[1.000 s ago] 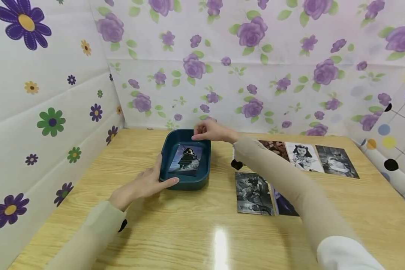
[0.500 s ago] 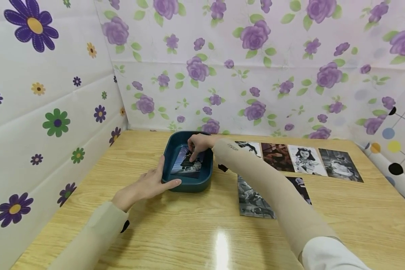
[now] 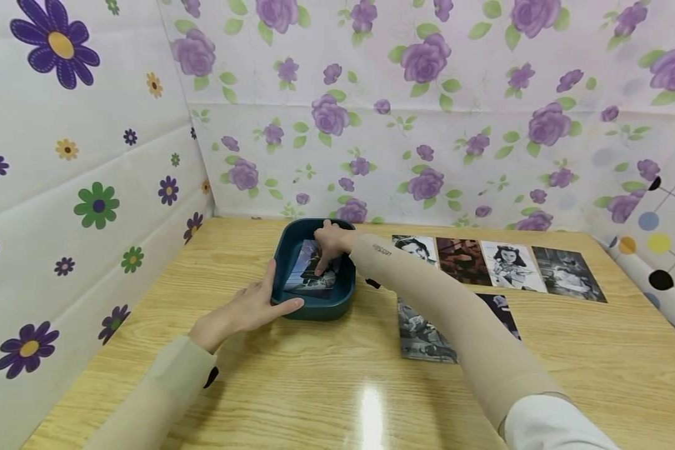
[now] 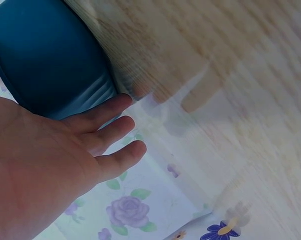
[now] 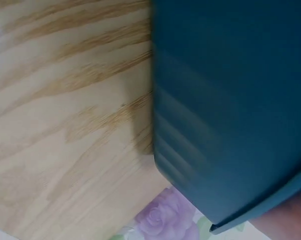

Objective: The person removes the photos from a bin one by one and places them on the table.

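A dark teal box [image 3: 315, 310] with rounded corners sits on the table, a photo card [image 3: 302, 278] lying inside it. The card shows a dark-clothed figure against a pale purple background. My left hand [image 3: 237, 314] rests against the near left corner, fingers straight along the side and thumb on the front rim. In the left wrist view, its fingers [image 4: 108, 135] lie spread beside the wall. My right hand [image 3: 332, 240] reaches in over the far right rim, thumb down on the card. Its other fingers are partly hidden, and I cannot tell whether they pinch the card.
Right of the box, a back row of photo cards holds a portrait [image 3: 416, 248], a reddish-brown card [image 3: 462, 259], a woman's picture [image 3: 512, 265] and a grey scene [image 3: 569, 274]. Nearer are two more, a grey card [image 3: 424, 337] and a dark purple card [image 3: 500, 311], partly under my right sleeve.
My right hand has come from above the far right rim down into the box, its thumb now on the card. The left hand keeps its place at the box corner.
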A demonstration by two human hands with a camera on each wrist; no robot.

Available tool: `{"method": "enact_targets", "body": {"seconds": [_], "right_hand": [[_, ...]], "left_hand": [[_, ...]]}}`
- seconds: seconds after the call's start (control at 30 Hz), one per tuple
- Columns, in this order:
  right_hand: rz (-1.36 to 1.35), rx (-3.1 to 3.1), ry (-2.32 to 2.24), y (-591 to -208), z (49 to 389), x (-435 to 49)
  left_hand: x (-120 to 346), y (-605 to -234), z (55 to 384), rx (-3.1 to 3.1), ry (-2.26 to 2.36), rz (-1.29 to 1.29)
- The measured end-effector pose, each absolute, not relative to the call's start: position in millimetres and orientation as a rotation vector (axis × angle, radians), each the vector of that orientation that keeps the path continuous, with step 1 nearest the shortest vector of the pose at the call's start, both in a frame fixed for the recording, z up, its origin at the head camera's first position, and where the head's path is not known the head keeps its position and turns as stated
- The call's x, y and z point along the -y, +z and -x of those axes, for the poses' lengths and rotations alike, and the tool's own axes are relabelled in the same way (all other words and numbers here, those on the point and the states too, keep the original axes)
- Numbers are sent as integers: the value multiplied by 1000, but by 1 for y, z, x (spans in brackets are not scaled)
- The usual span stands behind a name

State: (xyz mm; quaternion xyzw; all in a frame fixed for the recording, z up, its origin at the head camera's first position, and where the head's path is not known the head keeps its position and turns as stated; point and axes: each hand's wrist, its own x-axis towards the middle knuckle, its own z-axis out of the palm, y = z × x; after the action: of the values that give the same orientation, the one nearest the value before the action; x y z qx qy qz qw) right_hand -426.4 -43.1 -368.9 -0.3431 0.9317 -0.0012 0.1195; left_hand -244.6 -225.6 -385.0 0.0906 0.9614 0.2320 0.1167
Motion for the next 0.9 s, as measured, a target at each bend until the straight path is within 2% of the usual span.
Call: {"method": "enact_targets", "body": {"seconds": [0.17, 0.33, 0.57, 0.73, 0.9], "right_hand": [[1135, -2696, -255, -365, 424, 38], [984, -2523, -774, -347, 419, 28], [903, -2410, -974, -320, 417, 4], [911, -2384, -1070, -300, 414, -28], [874, -2365, -1142, -290, 411, -83]], "left_hand": [[226, -385, 244, -2817, 670, -253], [225, -385, 245, -2818, 648, -253], [224, -385, 246, -2813, 645, -246], [225, -385, 245, -2834, 660, -282], [224, -384, 244, -2837, 659, -295]]}}
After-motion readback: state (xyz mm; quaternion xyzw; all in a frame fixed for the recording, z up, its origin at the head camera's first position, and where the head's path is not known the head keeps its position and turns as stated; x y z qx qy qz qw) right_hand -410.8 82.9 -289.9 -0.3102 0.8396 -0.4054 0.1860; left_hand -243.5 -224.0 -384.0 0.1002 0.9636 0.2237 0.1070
